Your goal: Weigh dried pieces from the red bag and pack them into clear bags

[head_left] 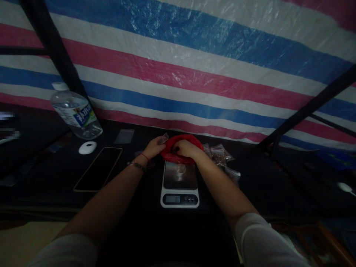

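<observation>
My left hand (154, 147) is closed on a small clear plastic bag (164, 138), at the left rim of a red plastic bag (198, 141). Inside the red bag's mouth, my right hand (185, 148) has its fingers curled downward; the fingertips and anything they grip are hidden. The red bag rests at the far end of a white digital kitchen scale (179, 202) with a dark weighing plate. A small, round, clear object (181, 170) lies on that plate. To the right of the red bag are several filled zip bags (219, 155), partly behind my right forearm.
On the black table, left of my arm, lie a phone (98, 169), a white oval object (87, 148) and a flat clear zip bag (124, 136). A water bottle (75, 111) stands behind them. Striped plastic sheeting (178, 78) hangs behind a black metal frame (311, 107).
</observation>
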`<action>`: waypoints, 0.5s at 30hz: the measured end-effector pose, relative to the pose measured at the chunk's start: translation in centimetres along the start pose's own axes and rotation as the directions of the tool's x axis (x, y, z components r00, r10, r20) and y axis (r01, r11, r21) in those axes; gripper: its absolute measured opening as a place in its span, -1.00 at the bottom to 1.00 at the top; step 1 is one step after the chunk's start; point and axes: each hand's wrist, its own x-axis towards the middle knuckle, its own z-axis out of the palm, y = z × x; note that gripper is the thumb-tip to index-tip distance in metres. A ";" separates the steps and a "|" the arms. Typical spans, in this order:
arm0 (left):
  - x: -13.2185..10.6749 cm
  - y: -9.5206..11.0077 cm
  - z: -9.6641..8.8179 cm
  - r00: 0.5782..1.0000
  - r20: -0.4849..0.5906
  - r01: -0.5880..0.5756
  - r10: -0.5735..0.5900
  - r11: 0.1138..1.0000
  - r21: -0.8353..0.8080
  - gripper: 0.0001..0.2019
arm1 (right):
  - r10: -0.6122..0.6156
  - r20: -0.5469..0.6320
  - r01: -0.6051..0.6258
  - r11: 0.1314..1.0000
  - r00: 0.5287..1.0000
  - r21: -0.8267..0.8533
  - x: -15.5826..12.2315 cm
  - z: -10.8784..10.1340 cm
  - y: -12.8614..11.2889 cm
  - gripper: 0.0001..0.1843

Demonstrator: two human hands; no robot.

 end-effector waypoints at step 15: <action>0.0 -0.1 0.1 0.999 0.042 -0.019 0.021 0.999 -0.051 -0.62 | 0.038 0.007 -0.038 0.999 0.999 -0.002 -0.6 -0.3 0.5 -0.58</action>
